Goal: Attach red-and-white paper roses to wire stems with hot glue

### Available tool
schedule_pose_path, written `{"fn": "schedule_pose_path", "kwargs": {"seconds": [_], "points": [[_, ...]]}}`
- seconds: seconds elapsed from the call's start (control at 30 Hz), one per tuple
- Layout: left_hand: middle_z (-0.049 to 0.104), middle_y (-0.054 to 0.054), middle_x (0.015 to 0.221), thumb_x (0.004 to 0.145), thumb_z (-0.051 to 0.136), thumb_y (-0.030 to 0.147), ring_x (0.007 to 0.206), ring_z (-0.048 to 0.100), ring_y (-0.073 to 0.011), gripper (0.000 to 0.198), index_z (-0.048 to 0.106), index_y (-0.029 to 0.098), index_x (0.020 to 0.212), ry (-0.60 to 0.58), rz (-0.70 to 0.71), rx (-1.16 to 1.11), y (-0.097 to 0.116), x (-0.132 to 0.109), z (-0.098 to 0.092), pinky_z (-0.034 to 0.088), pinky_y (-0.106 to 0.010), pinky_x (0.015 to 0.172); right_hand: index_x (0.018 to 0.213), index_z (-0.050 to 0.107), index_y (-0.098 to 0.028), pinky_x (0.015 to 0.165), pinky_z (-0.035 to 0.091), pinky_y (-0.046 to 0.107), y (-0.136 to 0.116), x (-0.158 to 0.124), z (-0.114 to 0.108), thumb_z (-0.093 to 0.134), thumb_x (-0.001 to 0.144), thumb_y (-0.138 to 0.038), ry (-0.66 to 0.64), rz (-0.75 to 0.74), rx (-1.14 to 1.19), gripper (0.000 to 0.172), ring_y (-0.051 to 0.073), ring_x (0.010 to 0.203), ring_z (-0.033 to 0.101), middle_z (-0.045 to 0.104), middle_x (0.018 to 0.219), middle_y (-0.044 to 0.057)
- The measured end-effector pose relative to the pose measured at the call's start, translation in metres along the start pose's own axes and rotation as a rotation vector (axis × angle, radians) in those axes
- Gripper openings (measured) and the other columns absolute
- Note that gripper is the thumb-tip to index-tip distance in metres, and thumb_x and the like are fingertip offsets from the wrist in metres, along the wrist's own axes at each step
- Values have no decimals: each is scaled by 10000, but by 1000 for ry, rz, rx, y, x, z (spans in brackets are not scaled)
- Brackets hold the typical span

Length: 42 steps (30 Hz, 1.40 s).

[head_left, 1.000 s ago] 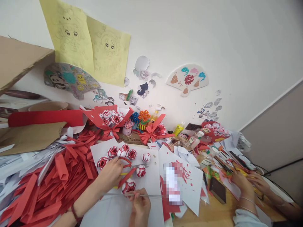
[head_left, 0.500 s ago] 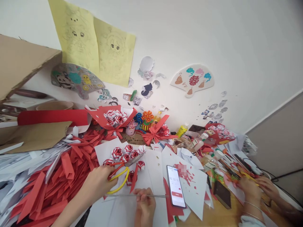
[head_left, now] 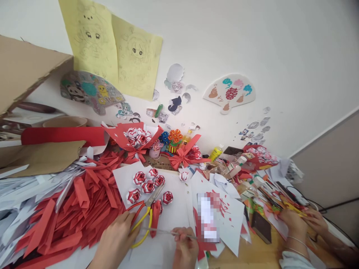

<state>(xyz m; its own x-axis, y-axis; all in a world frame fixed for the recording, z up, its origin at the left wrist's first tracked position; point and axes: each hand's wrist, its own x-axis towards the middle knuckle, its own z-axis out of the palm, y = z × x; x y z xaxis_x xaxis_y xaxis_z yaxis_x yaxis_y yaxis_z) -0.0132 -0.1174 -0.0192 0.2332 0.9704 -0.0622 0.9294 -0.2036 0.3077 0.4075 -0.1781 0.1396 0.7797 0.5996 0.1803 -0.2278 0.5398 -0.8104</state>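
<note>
My left hand is closed around the handles of a pair of scissors with red and yellow loops; the blades point up and to the right. My right hand pinches a thin stick, which lies across in front of the scissors' loops toward my left hand. Behind the yellow handle is a folded red paper strip, with a partly hidden red-and-white paper flower at its upper end. Several paper flowers sit on the white sheet around the blades. Apart from them, to the right, is a paler flower.
Left, a heap of folded red paper strips lies beside white strips. A partly blurred phone rests on the right. Wrapped bouquets stand at the wall. Another person's hands work at far right near a dark block.
My left hand and the scissors have moved slightly lower and to the right. My right hand has shifted right with the stick. The pale flower now lies farther right, apart from the group.
</note>
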Motion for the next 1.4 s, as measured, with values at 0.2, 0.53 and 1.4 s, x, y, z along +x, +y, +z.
{"fn": "schedule_pose_path", "kwargs": {"seconds": [0.2, 0.53, 1.4], "points": [[687, -121, 1112, 983, 465, 383, 981, 686, -260, 317, 661, 170, 1113, 353, 143, 109, -3, -6, 15, 552, -334, 752, 520, 513, -225, 361, 239, 130, -30, 53, -14, 677, 738, -51, 83, 22, 107, 324, -4, 301, 314, 289, 361, -111], [658, -67, 980, 874, 684, 388, 915, 628, -263, 255, 664, 196, 1040, 351, 254, -63, 52, 24, -2, 507, -371, 781, 557, 490, -251, 368, 309, 230, 36, -36, -13, 687, 659, -204, -56, 131, 65, 226, 128, 417, 489, 565, 567, -21], [546, -171, 1436, 1000, 389, 256, 1313, 514, -322, 434, 599, 85, 1340, 591, 245, 452, -50, 2, 3, 341, -509, 1106, 609, 639, -409, 463, 431, 372, 205, -188, -6, 710, 596, -261, -247, 252, -24, 165, 163, 448, 464, 374, 448, -26]]}}
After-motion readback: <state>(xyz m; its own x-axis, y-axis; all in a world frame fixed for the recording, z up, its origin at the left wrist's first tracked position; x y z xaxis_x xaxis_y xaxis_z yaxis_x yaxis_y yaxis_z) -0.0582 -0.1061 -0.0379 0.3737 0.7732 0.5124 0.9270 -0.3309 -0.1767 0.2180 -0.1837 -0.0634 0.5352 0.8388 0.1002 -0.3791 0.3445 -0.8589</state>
